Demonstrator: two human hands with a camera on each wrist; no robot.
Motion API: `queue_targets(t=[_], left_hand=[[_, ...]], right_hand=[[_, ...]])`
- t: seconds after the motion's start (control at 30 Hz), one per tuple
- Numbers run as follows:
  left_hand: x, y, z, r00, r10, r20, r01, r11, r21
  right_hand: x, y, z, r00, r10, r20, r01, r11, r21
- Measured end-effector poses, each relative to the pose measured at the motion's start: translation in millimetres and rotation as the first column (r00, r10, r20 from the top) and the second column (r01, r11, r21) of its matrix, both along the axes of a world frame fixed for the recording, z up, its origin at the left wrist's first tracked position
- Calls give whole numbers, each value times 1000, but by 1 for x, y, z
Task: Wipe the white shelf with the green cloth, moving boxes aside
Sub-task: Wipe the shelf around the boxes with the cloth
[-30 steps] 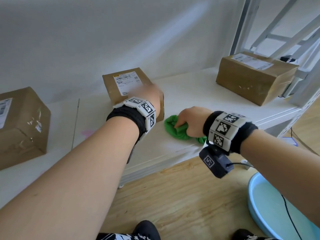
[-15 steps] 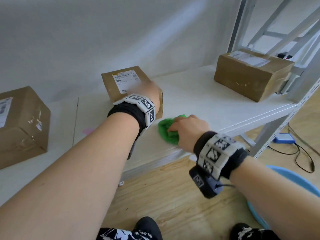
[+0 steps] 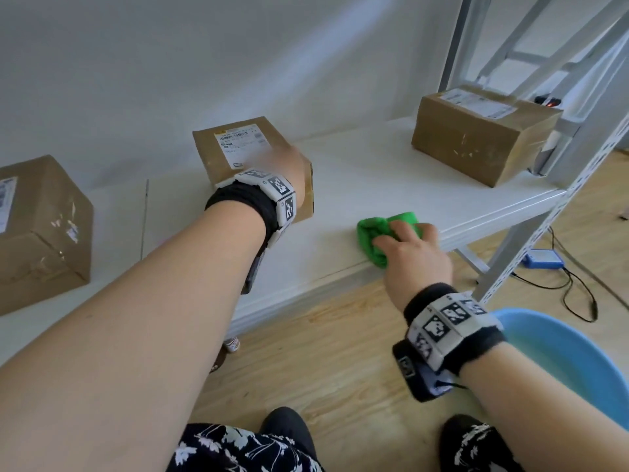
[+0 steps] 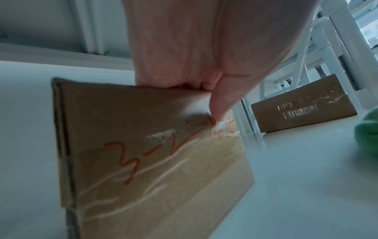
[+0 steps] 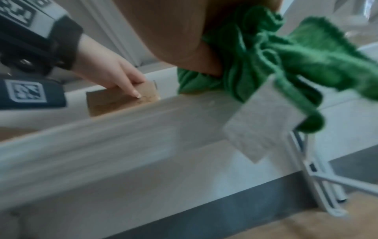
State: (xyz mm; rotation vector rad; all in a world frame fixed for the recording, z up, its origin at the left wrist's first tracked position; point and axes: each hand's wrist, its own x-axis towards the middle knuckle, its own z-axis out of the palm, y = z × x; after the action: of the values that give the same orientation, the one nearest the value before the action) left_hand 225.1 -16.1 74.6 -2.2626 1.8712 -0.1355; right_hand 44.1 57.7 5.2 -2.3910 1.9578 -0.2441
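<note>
On the white shelf (image 3: 381, 172) stands a middle cardboard box (image 3: 235, 155) with a shipping label on top. My left hand (image 3: 292, 165) grips its top right corner, thumb down the front face (image 4: 218, 106), and the box (image 4: 143, 153) shows red writing. My right hand (image 3: 405, 247) holds the bunched green cloth (image 3: 374, 233) on the shelf's front edge, right of that box. In the right wrist view the cloth (image 5: 276, 56) hangs partly over the shelf lip (image 5: 122, 129), with a white tag below it.
A second box (image 3: 476, 131) sits at the shelf's right end by the metal uprights (image 3: 578, 158). A third box (image 3: 37, 229) stands at the left. A light blue basin (image 3: 571, 359) rests on the wooden floor at the right, near a blue device (image 3: 541, 258) with cables.
My right hand swept the green cloth left along the shelf's front edge, then back to the right. The left hand has stayed on the middle box.
</note>
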Motion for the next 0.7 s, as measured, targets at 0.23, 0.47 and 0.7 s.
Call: queue_targets(t=[0.23, 0.47, 0.7], left_hand=[[-6, 14, 17, 998, -2, -64, 4, 1000, 20], [-6, 49, 17, 975, -99, -201, 68, 986, -154], [-11, 76, 4, 959, -178, -222, 141, 975, -170]], right_hand=[[44, 40, -16, 950, 312, 22, -305, 941, -146], [-22, 16, -15, 996, -26, 90, 28, 999, -22], [57, 61, -8, 957, 290, 33, -289, 957, -23]])
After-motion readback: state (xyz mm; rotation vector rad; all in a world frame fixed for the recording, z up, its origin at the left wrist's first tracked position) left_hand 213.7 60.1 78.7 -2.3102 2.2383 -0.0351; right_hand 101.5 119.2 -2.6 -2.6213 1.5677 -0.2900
